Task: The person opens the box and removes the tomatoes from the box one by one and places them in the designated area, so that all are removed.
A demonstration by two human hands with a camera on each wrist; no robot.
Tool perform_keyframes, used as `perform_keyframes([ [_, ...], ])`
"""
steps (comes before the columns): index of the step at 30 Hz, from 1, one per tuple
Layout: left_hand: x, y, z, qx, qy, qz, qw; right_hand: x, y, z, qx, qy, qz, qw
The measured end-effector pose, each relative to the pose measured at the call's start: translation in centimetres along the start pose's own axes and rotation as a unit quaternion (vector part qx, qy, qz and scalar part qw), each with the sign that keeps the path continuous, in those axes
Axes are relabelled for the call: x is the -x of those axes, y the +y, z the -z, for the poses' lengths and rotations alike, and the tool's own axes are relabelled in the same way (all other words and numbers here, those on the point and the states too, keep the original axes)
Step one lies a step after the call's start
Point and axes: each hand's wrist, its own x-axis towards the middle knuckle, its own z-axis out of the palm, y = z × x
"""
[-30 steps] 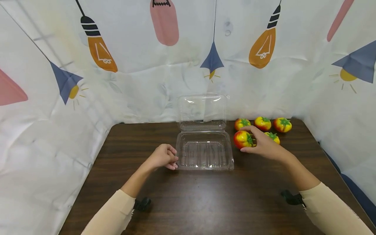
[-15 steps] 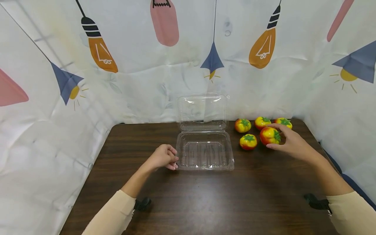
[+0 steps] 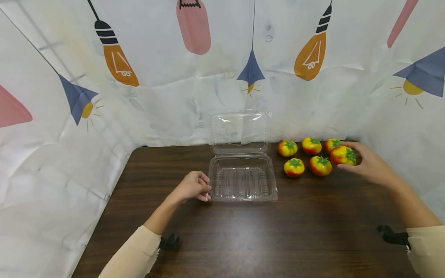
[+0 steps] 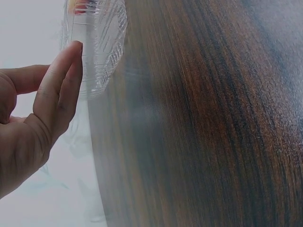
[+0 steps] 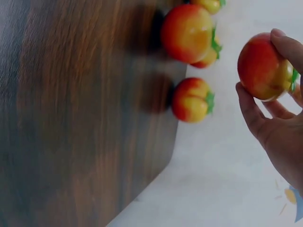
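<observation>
A clear plastic clamshell container [image 3: 243, 181] stands with its lid [image 3: 240, 133] raised at the back. My left hand [image 3: 194, 186] grips its front left corner, and in the left wrist view the fingertips [image 4: 75, 47] are right at its clear wall. In my right hand [image 3: 370, 162] is a red-and-yellow tomato-like fruit [image 3: 342, 155] with a green leafy top. Fingers and thumb curl round this fruit [image 5: 262, 68] in the right wrist view, apart from the other fruits. In the head view it overlaps the back right fruit [image 3: 332, 144].
More such fruits sit right of the container: a left rear one [image 3: 287, 148], a middle rear one [image 3: 311, 146], and two in front, the left [image 3: 294, 167] and the right [image 3: 320, 166]. The dark wood table [image 3: 236, 235] meets a printed cloth wall [image 3: 167, 108] behind.
My right hand has carried the fruit rightward, from beside the container past the front row to the right end. The left hand and the container have stayed in place.
</observation>
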Motion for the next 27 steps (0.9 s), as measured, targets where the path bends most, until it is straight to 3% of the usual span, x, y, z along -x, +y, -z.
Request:
perform_keyframes([
  [8, 0.1, 0.1, 0.0, -0.007, -0.004, -0.008, 0.9999, -0.2, 1.1, 0.6, 0.053, -0.013, -0.043, 0.9976],
  [15, 0.2, 0.1, 0.0, -0.006, -0.005, -0.009, 0.9999, -0.8, 3.5, 0.2, 0.105, -0.014, -0.02, 0.9941],
  [27, 0.2, 0.0, 0.0, -0.006, -0.004, -0.008, 0.9999, -0.9, 5.4, -0.6, 0.105, -0.018, -0.049, 0.9931],
])
